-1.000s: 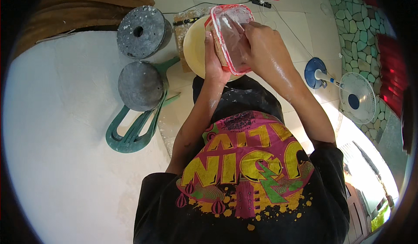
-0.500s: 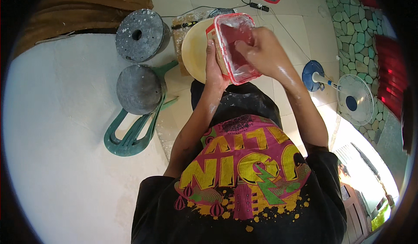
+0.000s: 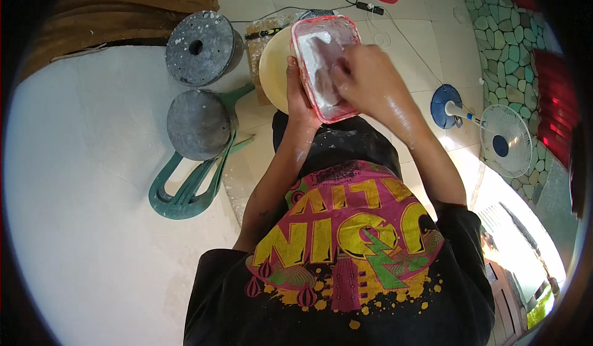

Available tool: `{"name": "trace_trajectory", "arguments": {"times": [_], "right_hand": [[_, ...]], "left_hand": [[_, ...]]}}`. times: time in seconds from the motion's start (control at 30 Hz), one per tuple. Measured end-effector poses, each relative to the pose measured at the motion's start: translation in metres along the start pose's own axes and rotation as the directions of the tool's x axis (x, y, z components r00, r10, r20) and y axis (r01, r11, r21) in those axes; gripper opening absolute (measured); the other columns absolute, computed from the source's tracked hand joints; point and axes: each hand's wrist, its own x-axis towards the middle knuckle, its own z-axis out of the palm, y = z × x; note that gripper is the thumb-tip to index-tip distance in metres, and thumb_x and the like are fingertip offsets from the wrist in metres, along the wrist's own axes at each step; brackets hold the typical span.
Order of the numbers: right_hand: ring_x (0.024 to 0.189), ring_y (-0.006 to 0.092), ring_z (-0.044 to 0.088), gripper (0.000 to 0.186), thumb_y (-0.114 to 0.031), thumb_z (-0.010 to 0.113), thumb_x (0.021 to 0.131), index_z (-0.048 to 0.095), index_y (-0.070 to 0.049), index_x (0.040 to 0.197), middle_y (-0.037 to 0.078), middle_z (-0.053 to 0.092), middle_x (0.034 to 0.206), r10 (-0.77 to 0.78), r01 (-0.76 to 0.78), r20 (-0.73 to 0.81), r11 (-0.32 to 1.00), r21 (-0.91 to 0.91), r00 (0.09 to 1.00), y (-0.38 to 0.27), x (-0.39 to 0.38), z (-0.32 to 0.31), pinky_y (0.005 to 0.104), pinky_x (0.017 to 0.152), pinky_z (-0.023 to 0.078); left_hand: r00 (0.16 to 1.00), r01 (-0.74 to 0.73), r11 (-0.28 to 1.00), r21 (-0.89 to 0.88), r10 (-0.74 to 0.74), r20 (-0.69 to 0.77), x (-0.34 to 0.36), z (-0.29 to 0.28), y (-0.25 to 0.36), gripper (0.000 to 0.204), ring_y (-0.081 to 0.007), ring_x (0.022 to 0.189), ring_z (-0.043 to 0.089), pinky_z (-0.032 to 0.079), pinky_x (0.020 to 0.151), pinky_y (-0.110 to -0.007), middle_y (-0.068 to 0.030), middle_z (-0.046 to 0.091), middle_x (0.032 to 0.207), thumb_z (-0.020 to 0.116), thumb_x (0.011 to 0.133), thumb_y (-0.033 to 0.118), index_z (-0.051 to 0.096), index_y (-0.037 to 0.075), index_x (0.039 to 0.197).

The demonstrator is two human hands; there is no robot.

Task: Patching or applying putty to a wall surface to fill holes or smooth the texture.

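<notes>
Noted nearest a black shirt (image 3: 228, 290), then dark trousers (image 3: 346, 145) flecked with white. Found the red-rimmed tub (image 3: 336, 30) just past the lap, mouth turned up toward the head, overlapping a pale yellow bowl (image 3: 272, 77) in view; could not tell if touching.

Saw left hand (image 3: 300, 102) closed partway round the tub's left wall, thumb laid up the side. Saw right hand (image 3: 364, 77) over the mouth, fingers bent inward and blurred; could not make out any object in grasp.

Judged the tub fairly light, thin-walled, a little springy; slippery about the smeared rim. Best held low on the outer walls. Took the white paste (image 3: 314, 56) inside for soft and wet.

Marked the bowl's rim as the close edge on the left, with brown board (image 3: 254, 56) and two grey round blocks (image 3: 201, 46) crowding farther left. Reckoned more room rightward, over pale floor tiles (image 3: 411, 108), up to cable (image 3: 415, 46) and fan (image 3: 506, 141), then stone wall (image 3: 503, 56).
</notes>
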Motion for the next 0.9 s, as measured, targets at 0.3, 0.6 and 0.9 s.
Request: {"name": "trace_trajectory", "arguments": {"times": [0.3,0.6,0.9], "right_hand": [[0.078,0.0493,0.064,0.026,-0.015,0.066,0.083,0.064,0.01,0.077,0.031,0.064,0.076,-0.026,0.028,-0.087,0.999,0.023,0.996,-0.008,-0.002,0.016,0.0537,0.074,0.051],[0.078,0.0497,0.066,0.027,-0.016,0.064,0.083,0.066,0.01,0.079,0.032,0.065,0.076,-0.041,0.027,0.078,0.986,0.165,0.996,0.005,0.002,0.012,0.0545,0.079,0.054],[0.08,0.0504,0.064,0.022,-0.013,0.064,0.083,0.064,0.009,0.085,0.031,0.066,0.087,-0.021,0.018,-0.09,0.999,-0.028,0.996,0.001,-0.004,0.026,0.0549,0.077,0.052]], "left_hand": [[0.999,-0.047,0.994,-0.1,0.045,-0.022,0.008,-0.01,-0.003,0.058,-0.0271,0.13,0.059,0.048,0.112,-0.046,-0.0109,0.059,0.142,0.04,0.109,0.053,0.048,0.011,0.148],[0.999,-0.039,0.996,-0.079,0.037,-0.025,0.008,-0.018,-0.004,0.054,-0.0257,0.128,0.06,0.049,0.11,-0.044,-0.0104,0.06,0.14,0.041,0.11,0.048,0.049,0.011,0.147],[0.998,-0.063,0.995,-0.08,0.061,-0.034,0.005,-0.023,-0.008,0.058,-0.0262,0.132,0.057,0.046,0.114,-0.045,-0.0104,0.058,0.145,0.038,0.109,0.052,0.047,0.011,0.15]]}}
